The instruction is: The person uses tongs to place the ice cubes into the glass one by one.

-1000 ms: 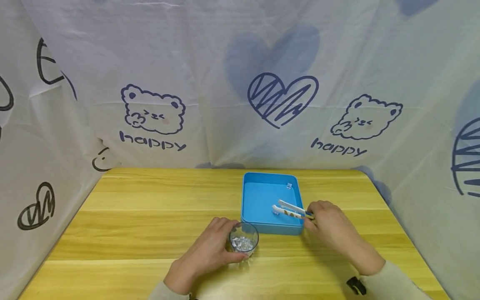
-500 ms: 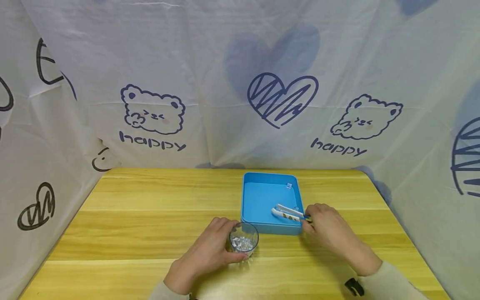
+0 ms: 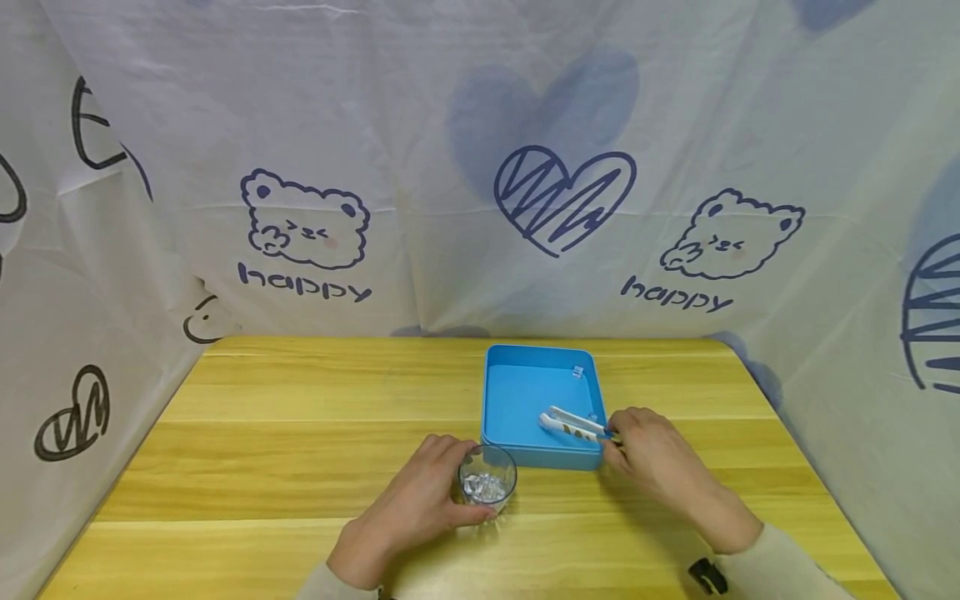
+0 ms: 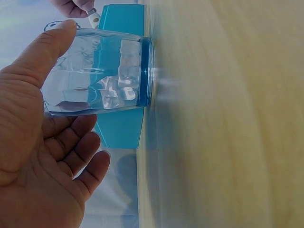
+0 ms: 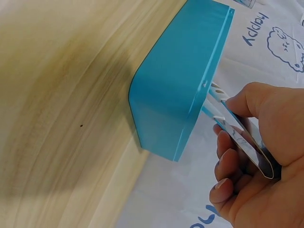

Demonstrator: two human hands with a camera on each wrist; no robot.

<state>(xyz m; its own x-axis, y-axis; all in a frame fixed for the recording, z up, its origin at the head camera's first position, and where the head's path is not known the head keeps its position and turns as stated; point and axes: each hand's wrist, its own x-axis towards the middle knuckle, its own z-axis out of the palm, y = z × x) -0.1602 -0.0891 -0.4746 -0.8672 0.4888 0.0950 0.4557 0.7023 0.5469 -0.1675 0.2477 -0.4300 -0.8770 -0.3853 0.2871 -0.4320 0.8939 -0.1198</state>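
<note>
My left hand [image 3: 423, 492] holds a clear drinking glass [image 4: 76, 78] upright on the table, thumb on one side and fingers on the other. Several clear ice-like cubes [image 4: 118, 90] lie at the bottom of the glass. My right hand [image 3: 656, 446] grips metal tongs [image 5: 247, 147] with white patterned tips, which reach over the near right rim of a blue tray [image 3: 517, 457]. The tips are low inside the tray, slightly apart; whether a cube sits between them I cannot tell. One clear cube [image 3: 578, 372] lies in the tray's far right corner, another [image 3: 592, 417] beside the tongs.
The tray stands on a wooden table [image 3: 300, 433], just behind and right of the glass. White cloth [image 3: 435, 275] with blue drawings hangs behind the table and at both sides. The tray's wall [image 5: 175, 85] stands between the right wrist camera and the tips.
The tongs' tips have drawn closer together and shifted slightly left and down in the tray. A cube by the right wall, unseen a second ago, now shows. My left hand and the glass stay still.
</note>
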